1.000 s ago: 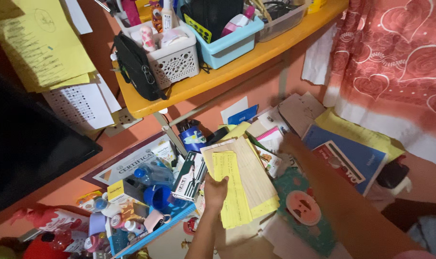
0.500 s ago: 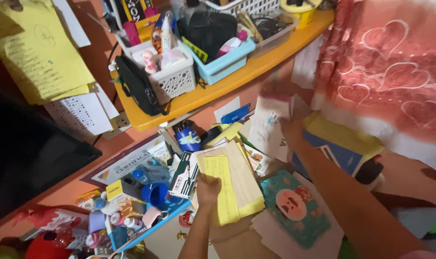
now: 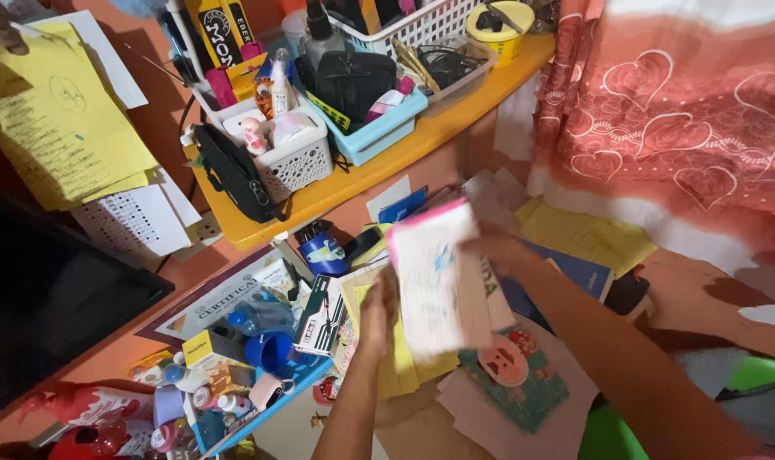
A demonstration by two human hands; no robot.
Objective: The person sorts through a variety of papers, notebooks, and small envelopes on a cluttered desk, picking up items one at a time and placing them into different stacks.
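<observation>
While both forearms reach in from the bottom edge, this is how things lie, nearest first:

Left hand (image 3: 377, 313): fingers curled around the near edge of a yellow paper stack (image 3: 404, 368), thumb side up; it grips the stack, which rests on the cluttered desk.

Yellow paper stack: lies under and just right of the left hand, mostly covered by the white sheaf held above it.

Teal notebook (image 3: 524, 388): flat on loose white sheets, just right of the yellow stack, below the right forearm, with a round pink picture on its cover.

Blue tray (image 3: 268, 405): left of the left hand, crammed with small bottles and a blue cup (image 3: 265, 349).

Right hand (image 3: 489, 249): closed on the right edge of a white sheaf with a pink top border (image 3: 434, 281), blurred by motion, so the exact finger grip cannot be told.

White sheaf with a pink top border: held tilted in the air between the two hands, its left edge over the left hand's fingers; whether they touch cannot be told.

Blue folder (image 3: 579, 273): beyond the right wrist, lying partly under yellow sheets (image 3: 583, 234).

Yellow shelf (image 3: 387, 166): farther back, carrying a white perforated basket (image 3: 298, 158) and a light blue bin (image 3: 379, 128).

Red heart-print curtain (image 3: 685, 119): hangs at the far right.
</observation>
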